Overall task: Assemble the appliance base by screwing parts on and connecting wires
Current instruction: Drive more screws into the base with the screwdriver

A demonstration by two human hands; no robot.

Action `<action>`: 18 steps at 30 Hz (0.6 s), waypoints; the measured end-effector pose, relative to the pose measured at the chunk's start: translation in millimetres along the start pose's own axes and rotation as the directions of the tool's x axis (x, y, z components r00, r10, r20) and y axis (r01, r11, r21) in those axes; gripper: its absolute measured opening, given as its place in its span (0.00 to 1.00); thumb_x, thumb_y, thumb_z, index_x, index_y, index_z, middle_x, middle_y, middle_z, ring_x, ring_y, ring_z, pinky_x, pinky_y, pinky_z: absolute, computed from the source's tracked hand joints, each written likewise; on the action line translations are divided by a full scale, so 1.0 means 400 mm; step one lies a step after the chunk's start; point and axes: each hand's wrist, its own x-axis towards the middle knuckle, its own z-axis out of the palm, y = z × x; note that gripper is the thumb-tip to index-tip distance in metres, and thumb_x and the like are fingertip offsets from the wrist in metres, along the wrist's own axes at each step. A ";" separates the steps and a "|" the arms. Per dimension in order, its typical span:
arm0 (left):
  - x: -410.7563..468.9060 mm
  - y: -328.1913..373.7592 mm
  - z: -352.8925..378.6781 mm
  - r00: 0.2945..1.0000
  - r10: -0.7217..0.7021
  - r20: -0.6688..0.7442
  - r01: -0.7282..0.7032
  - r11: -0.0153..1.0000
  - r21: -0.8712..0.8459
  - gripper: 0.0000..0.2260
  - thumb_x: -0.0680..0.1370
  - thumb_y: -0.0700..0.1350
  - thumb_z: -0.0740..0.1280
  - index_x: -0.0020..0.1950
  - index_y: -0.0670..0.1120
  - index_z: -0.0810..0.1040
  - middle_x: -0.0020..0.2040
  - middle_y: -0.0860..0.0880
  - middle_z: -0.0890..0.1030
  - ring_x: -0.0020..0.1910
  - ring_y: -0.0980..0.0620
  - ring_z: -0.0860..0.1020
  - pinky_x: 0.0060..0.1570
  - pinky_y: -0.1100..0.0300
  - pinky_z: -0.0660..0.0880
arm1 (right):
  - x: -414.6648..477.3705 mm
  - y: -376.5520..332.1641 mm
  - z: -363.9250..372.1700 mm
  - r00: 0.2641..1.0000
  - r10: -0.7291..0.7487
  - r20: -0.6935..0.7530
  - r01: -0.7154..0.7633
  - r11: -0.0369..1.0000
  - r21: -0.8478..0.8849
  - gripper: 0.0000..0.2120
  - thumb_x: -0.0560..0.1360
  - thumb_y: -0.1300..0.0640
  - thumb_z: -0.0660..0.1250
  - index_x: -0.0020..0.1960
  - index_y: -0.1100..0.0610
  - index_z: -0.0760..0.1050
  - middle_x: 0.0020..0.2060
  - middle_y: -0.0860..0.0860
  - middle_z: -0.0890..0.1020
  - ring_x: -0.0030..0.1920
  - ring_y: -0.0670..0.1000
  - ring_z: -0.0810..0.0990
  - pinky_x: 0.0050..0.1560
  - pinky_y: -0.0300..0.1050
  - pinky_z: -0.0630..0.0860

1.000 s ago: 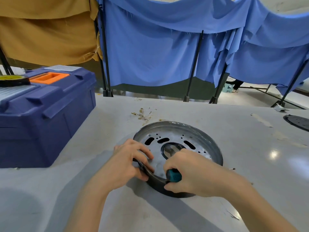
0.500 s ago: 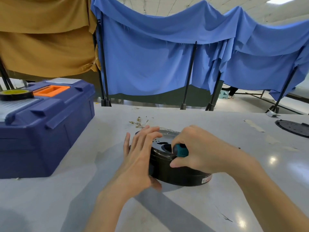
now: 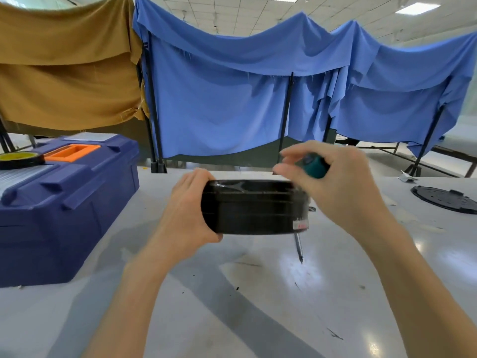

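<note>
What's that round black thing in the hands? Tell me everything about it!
The base is a round, black, shallow drum, plastic by its look, with ridges round its side wall and a small red-and-white sticker at its lower right. It shows side-on, blurred, seemingly held above the table. The left hand grips its left side, fingers over the top rim. The right hand, holding a teal-handled screwdriver, is at its right end; contact is unclear.

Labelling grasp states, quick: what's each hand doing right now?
Left hand: closed, gripping the black appliance base by its left side.
Right hand: closed, holding the teal-handled screwdriver.
</note>
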 end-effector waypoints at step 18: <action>0.024 -0.058 -0.054 0.747 -0.610 0.264 0.543 0.332 -0.771 0.28 0.51 0.39 0.77 0.52 0.38 0.82 0.44 0.43 0.85 0.38 0.47 0.84 0.34 0.57 0.81 | -0.053 0.229 0.114 0.778 0.475 0.412 -0.596 0.764 0.245 0.13 0.69 0.56 0.77 0.51 0.47 0.80 0.26 0.48 0.76 0.22 0.46 0.69 0.26 0.47 0.75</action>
